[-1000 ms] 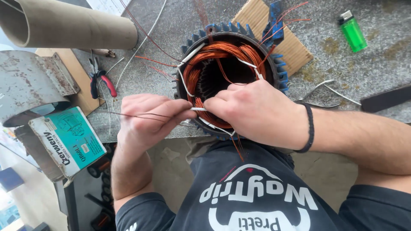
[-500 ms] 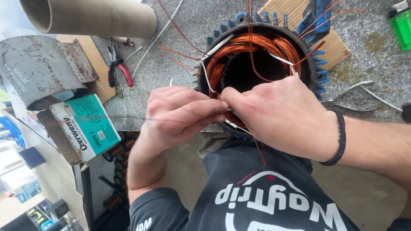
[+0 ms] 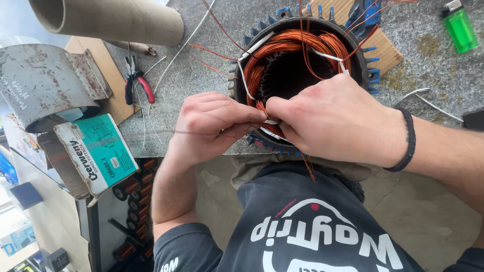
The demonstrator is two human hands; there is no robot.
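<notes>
A round motor stator with blue cooling fins lies on a grey stone bench, its bore filled with copper wire coils. My left hand and my right hand meet at the near rim of the stator. Both pinch a thin white strip and a bundle of copper strands there. Loose copper wire ends stick up from the coils and hang down over my dark shirt. A black band is on my right wrist.
A cardboard tube lies at the back left. Red-handled pliers rest beside a grey metal cover and a teal box. A green lighter is at the far right. Wire spools sit under the bench.
The view has shifted so the stator sits higher and more to the right. My hands have stayed together at the near rim, still pinching the wires.
</notes>
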